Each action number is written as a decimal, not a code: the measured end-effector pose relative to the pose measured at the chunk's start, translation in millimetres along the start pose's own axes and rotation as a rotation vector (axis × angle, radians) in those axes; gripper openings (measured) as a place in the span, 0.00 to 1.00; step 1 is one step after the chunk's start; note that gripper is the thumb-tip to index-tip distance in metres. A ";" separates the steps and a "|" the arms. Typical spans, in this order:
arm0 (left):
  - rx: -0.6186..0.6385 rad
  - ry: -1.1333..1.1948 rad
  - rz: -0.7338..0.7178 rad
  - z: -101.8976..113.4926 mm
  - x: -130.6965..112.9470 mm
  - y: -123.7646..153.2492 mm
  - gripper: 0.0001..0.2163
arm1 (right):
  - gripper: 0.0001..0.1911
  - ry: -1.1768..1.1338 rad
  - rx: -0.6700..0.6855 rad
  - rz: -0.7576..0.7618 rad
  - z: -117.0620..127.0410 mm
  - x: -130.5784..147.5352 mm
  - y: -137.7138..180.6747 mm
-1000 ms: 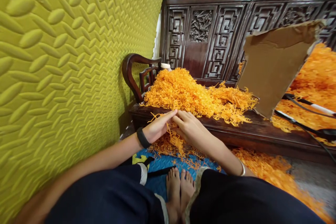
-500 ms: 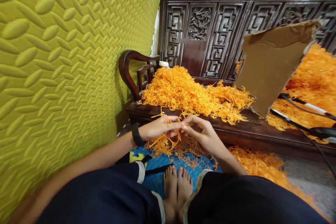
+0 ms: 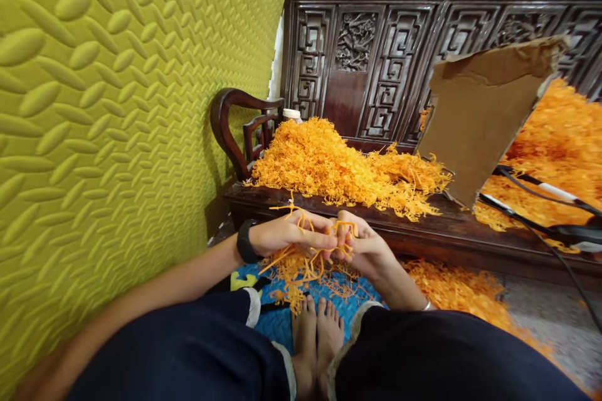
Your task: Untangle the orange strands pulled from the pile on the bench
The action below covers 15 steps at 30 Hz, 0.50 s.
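My left hand (image 3: 285, 235), with a black band at the wrist, is closed around a tangle of thin orange branched plastic strands (image 3: 308, 270). Some strands poke up over its fingers and others hang below the palm. My right hand (image 3: 369, 249) meets it fingertip to fingertip, pinching a small orange branched plastic piece (image 3: 347, 227) whose prongs stand out over the fingers. Whether that piece is joined to the tangle I cannot tell. Just beyond both hands, a heap of similar orange pieces (image 3: 324, 160) lies on the dark wooden bench (image 3: 301, 199).
A cardboard sheet (image 3: 484, 113) stands on the bench, with a larger orange heap (image 3: 559, 138) and black cables (image 3: 540, 219) behind it to the right. Yellow textured foam (image 3: 117, 138) covers the left side. More orange pieces (image 3: 456, 291) lie on the floor beside the blue mat (image 3: 277, 319).
My right hand has turned and lowered slightly, and an orange piece now shows over its fingers. The tangle under my left hand hangs lower, towards the feet.
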<state>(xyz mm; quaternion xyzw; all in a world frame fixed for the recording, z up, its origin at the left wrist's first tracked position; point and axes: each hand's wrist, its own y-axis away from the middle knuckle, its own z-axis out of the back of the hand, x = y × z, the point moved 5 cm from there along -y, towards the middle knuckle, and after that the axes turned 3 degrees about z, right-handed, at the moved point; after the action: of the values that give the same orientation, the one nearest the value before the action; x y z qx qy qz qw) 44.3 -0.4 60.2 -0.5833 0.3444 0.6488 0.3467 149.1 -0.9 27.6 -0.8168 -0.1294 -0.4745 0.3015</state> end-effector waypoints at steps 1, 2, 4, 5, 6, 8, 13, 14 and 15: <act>0.011 -0.013 -0.011 -2.0 -1.7 -0.2 0.12 | 0.21 -0.016 -0.001 -0.004 0.2 -2.7 -0.7; 0.022 -0.025 -0.015 -3.9 -3.0 -0.5 0.12 | 0.23 -0.030 0.001 -0.006 0.1 -5.2 -1.4; 0.038 -0.042 -0.008 -7.3 -5.1 -1.3 0.13 | 0.26 -0.072 0.028 0.001 -1.9 -8.7 -2.6; 0.043 -0.049 -0.003 -8.9 -6.3 -1.6 0.13 | 0.27 -0.100 0.052 0.013 -3.8 -9.7 -3.0; 0.049 -0.059 -0.001 -10.5 -7.8 -1.8 0.13 | 0.27 -0.128 0.080 0.029 -5.9 -10.4 -3.4; 0.058 -0.084 -0.001 -13.8 -10.9 -1.8 0.12 | 0.26 -0.175 0.131 0.061 -9.6 -12.0 -4.1; 0.066 -0.063 0.017 -17.7 -9.7 -2.4 0.08 | 0.25 -0.205 0.185 0.141 -9.3 -13.4 -1.1; 0.047 -0.004 0.020 -15.8 -7.3 -3.1 0.08 | 0.25 -0.206 0.207 0.159 -9.0 -10.8 1.1; 0.014 0.070 0.017 -12.5 -4.7 -3.9 0.09 | 0.25 -0.216 0.260 0.202 -10.0 -5.1 4.2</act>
<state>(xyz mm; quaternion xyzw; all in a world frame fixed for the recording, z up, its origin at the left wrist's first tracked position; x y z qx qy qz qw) 54.5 -9.2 63.7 -0.6003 0.3657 0.6284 0.3332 141.6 -10.0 25.4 -0.8260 -0.1388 -0.3306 0.4350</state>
